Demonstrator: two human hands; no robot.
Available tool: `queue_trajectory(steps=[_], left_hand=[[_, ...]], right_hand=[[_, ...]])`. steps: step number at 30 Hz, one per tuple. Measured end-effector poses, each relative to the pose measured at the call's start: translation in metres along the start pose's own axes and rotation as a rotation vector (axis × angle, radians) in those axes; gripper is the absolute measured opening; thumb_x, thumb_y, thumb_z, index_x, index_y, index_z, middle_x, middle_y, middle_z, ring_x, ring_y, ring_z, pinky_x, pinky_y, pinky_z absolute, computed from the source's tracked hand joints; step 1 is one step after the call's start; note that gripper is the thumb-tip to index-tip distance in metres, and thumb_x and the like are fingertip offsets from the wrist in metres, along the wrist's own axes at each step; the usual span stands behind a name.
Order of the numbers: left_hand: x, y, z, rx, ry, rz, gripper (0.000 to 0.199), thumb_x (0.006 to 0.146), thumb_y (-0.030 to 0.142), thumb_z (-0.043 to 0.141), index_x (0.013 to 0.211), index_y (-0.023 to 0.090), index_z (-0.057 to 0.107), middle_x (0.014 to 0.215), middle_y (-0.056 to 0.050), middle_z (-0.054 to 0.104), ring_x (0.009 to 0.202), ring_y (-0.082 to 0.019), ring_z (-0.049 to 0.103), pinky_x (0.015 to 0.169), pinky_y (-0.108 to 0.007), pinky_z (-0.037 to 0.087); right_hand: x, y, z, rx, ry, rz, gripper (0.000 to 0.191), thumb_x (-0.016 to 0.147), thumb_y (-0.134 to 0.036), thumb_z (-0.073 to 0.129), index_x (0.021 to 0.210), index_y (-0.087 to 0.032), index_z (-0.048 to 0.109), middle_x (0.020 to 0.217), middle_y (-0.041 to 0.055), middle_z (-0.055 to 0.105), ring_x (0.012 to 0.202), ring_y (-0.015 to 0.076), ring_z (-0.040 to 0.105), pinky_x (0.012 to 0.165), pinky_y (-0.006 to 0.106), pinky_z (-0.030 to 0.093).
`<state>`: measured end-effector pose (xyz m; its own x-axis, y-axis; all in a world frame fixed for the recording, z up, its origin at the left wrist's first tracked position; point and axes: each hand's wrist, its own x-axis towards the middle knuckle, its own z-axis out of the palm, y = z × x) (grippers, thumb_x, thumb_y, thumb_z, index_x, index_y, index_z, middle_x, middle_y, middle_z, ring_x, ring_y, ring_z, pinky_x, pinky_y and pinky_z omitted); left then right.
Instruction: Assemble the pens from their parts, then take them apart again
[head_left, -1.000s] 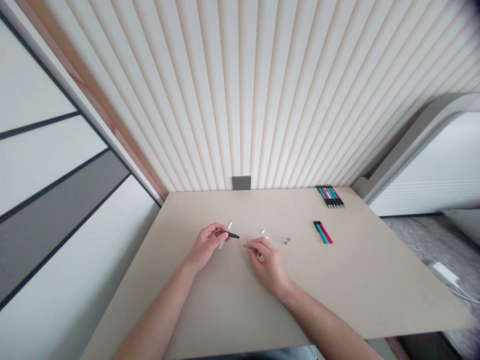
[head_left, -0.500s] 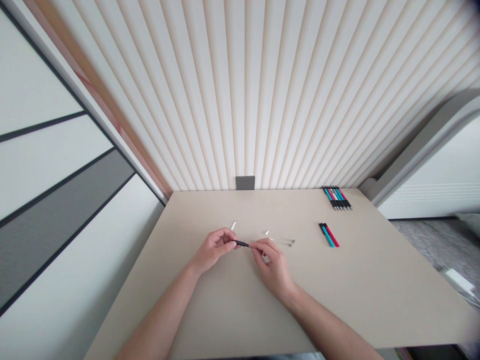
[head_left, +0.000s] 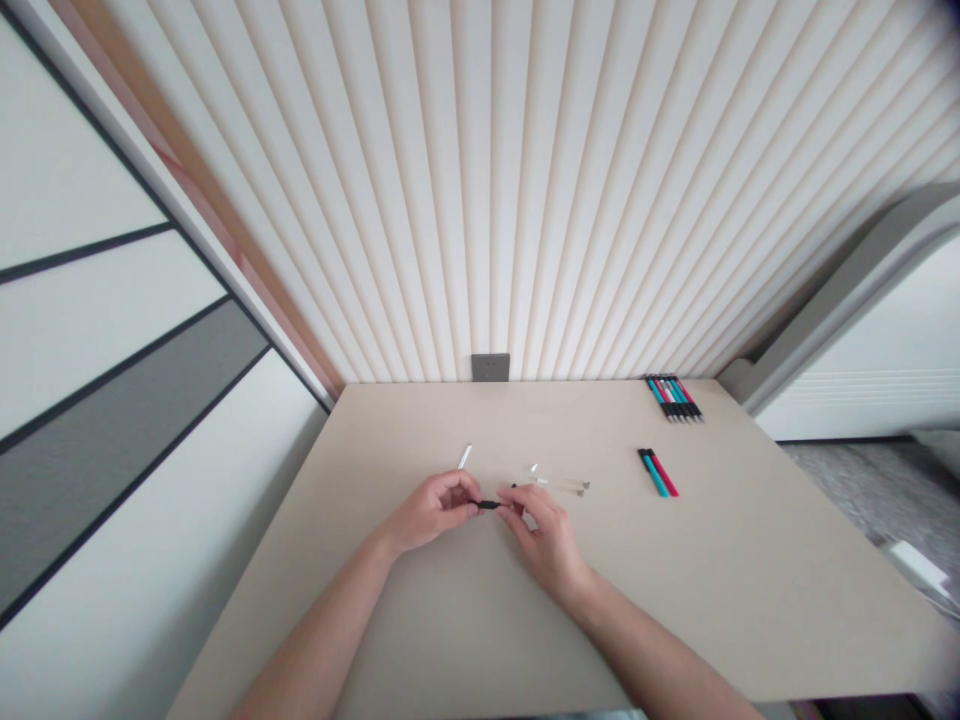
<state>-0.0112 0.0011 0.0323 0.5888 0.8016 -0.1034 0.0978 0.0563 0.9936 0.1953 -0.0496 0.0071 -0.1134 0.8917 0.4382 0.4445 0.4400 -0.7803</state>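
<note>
Between my hands lies a short black pen part [head_left: 489,505], held nearly level just above the table. My left hand [head_left: 431,512] is closed on its left end, with the thumb and fingertips pinching it. At the other end, the fingers of my right hand [head_left: 546,528] pinch its narrow tip, whose details are too small to make out. A thin white tube [head_left: 465,456] rests on the table just beyond my left hand. Small white pieces [head_left: 534,468] and two small metal tips [head_left: 584,487] are beyond and right of my right hand.
A teal pen barrel [head_left: 655,475] and a red pen barrel [head_left: 664,473] lie side by side on the right. Farther back is a row of several pens [head_left: 675,398]. The beige table [head_left: 465,620] meets a ribbed wall [head_left: 510,200] with a dark socket [head_left: 490,367].
Both hands have shifted slightly toward me with the black pen part, which has turned closer to level. More of the white tube shows beyond my left hand.
</note>
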Motion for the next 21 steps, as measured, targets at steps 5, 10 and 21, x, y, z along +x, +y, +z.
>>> queue_trajectory(steps=[5, 10, 21], left_hand=[[-0.003, 0.000, 0.004, 0.018, -0.094, -0.052, 0.024, 0.078, 0.036, 0.071, 0.092, 0.018, 0.063, 0.084, -0.002, 0.063, 0.080, -0.016, 0.059, 0.075, -0.027, 0.047], [-0.005, 0.002, 0.003, -0.003, -0.125, -0.046, 0.023, 0.079, 0.034, 0.072, 0.094, 0.018, 0.064, 0.086, -0.004, 0.067, 0.081, -0.016, 0.062, 0.076, -0.029, 0.048], [0.003, -0.008, -0.040, 0.097, 0.521, 0.193, 0.028, 0.085, 0.039, 0.064, 0.101, 0.016, 0.060, 0.095, -0.007, 0.069, 0.090, -0.020, 0.065, 0.088, -0.035, 0.050]], right_hand=[[0.002, 0.000, 0.002, -0.018, -0.009, -0.068, 0.013, 0.092, -0.027, 0.057, 0.095, -0.022, 0.069, 0.083, 0.0048, 0.070, 0.079, 0.0174, 0.064, 0.072, 0.030, 0.051], [-0.001, 0.000, 0.008, 0.015, 0.006, -0.078, 0.015, 0.090, -0.031, 0.060, 0.100, -0.022, 0.067, 0.080, 0.0035, 0.069, 0.074, 0.0167, 0.063, 0.070, 0.029, 0.051], [0.032, -0.018, 0.035, -0.558, -0.315, -0.285, 0.031, 0.092, -0.012, 0.054, 0.121, -0.022, 0.058, 0.123, 0.0097, 0.061, 0.110, 0.0246, 0.055, 0.089, 0.039, 0.047]])
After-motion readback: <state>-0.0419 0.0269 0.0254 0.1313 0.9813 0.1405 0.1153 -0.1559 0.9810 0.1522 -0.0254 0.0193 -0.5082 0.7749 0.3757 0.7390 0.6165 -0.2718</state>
